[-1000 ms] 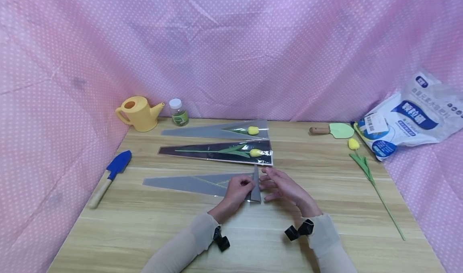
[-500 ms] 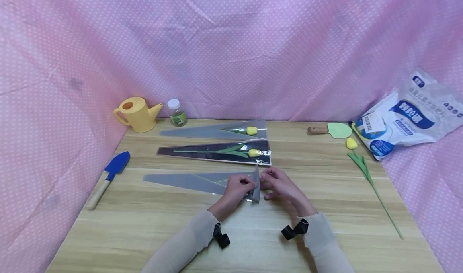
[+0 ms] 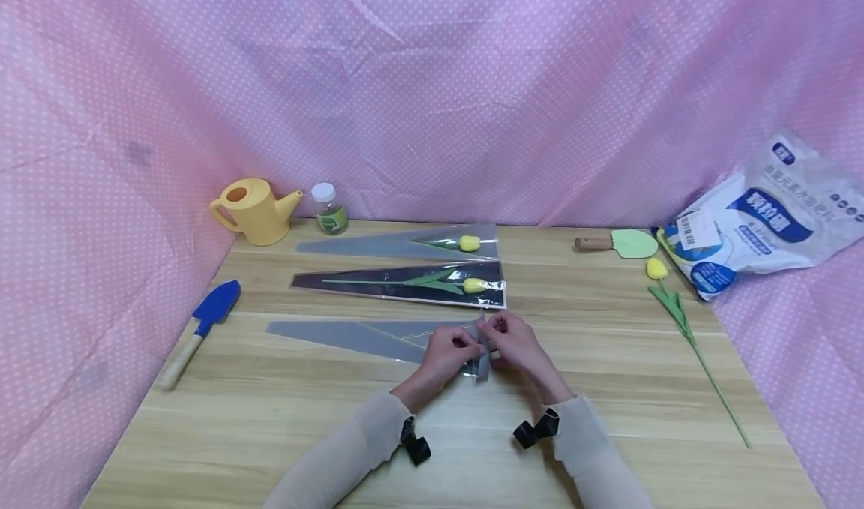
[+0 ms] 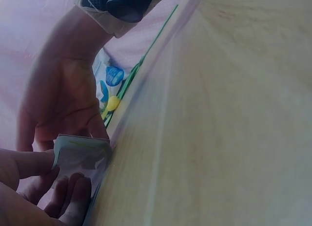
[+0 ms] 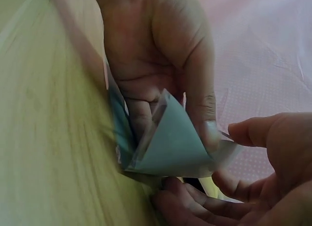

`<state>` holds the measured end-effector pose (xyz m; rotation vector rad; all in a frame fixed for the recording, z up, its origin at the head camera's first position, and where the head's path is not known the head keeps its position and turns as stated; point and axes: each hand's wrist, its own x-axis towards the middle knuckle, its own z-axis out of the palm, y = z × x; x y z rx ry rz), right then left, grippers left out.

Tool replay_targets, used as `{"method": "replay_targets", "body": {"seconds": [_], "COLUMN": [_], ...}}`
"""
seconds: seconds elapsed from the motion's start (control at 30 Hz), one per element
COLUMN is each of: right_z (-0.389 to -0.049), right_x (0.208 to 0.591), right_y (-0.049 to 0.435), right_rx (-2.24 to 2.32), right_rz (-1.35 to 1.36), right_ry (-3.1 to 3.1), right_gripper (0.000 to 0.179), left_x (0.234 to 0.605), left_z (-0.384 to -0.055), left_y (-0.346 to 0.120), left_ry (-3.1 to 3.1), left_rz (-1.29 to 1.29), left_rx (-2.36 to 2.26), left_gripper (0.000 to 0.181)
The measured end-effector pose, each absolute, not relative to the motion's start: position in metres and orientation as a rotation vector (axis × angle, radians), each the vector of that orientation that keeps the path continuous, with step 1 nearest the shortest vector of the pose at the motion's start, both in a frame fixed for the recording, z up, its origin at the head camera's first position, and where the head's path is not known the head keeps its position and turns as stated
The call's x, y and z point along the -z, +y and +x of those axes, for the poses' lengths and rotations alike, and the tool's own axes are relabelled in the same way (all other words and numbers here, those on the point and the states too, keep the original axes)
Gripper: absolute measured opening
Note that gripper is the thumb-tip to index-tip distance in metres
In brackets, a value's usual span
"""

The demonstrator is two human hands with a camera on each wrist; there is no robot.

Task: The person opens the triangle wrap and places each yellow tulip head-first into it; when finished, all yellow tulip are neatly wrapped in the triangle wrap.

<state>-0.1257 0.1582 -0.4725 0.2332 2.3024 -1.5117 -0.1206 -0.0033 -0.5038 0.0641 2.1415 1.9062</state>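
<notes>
A long tapered grey flower sleeve (image 3: pixel 337 338) with a clear front and gold lines lies nearest me on the table. My left hand (image 3: pixel 442 355) pinches it near its wide right end, where the end flap (image 5: pixel 170 141) stands bent up. From the right, my right hand (image 3: pixel 516 344) pinches the same flap between thumb and fingers. The left wrist view shows the flap (image 4: pixel 83 148) between both hands; some fingertips are hidden behind it. Beyond lie a black sleeve (image 3: pixel 364 278) and another grey sleeve (image 3: pixel 358 244), each with a yellow tulip in it.
A loose yellow tulip (image 3: pixel 682 321) lies at the right, near a white bag (image 3: pixel 776 217) and a green-bladed trowel (image 3: pixel 633 244). A blue trowel (image 3: pixel 216 303), a yellow watering can (image 3: pixel 259 215) and a white-capped jar (image 3: pixel 331 213) are on the left side.
My right hand has moved left onto the sleeve's wide end and closed its fingers on the flap. My left hand keeps its hold there.
</notes>
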Motion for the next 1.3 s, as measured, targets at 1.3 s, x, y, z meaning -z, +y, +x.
{"method": "replay_targets", "body": {"seconds": [1.3], "right_z": [-0.127], "right_x": [0.473], "right_y": [0.19], "right_rx": [1.588], "right_rz": [0.135], "right_ry": [2.281], "right_gripper": [0.024], "left_x": [0.504], "left_z": [-0.125], "left_y": [-0.002], "left_ry": [1.82], "left_rz": [-0.064], "left_rx": [-2.112], "left_gripper": [0.016]}}
